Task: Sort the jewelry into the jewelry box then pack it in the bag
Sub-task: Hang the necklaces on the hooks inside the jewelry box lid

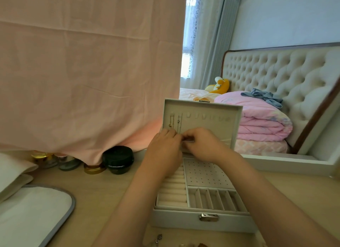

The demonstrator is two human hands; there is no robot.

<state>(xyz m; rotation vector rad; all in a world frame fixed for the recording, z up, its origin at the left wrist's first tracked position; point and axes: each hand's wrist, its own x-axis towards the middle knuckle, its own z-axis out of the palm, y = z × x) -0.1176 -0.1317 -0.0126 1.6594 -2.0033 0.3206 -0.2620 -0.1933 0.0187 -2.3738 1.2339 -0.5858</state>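
Left of the jewelry box, a bag is cut off by the frame. The box's raised lid is partly hidden by the left hand and right hand, by whose curled fingers a small piece, too blurred to identify, is pinched. Before the box, loose jewelry is cropped by the bottom edge.

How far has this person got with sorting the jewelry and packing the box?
Done: two necklaces hang from hooks in the open lid of the jewelry box. In hand: the left hand and right hand pinch a small piece between them, too small to identify. Left: the ring rolls and divided compartments look empty, loose jewelry lies on the table, and the box is not yet packed.
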